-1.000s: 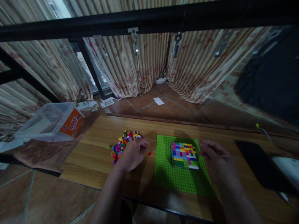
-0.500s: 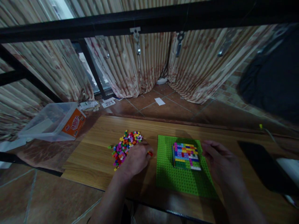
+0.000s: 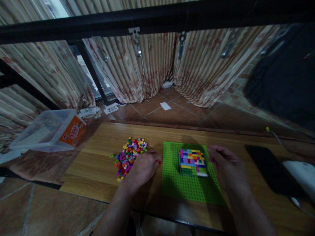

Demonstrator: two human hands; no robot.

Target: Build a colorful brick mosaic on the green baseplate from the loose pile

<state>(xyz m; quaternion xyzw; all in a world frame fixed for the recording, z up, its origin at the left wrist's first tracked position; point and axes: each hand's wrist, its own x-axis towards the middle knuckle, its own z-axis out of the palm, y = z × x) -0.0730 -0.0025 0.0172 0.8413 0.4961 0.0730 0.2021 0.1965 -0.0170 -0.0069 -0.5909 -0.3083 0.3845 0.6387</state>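
Block [image 3: 193,163] on green board [image 3: 170,155]; loose bricks [image 3: 130,154] left of board, likely for easy reach. Left hand [image 3: 144,166] left of board, fingers at red brick [image 3: 159,162], pinch unclear. Right hand [image 3: 226,164] by board's right edge, fingers bunched, grip unclear.

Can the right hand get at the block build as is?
Likely yes: the right hand is close by the block build's right side, with nothing visible standing between them.
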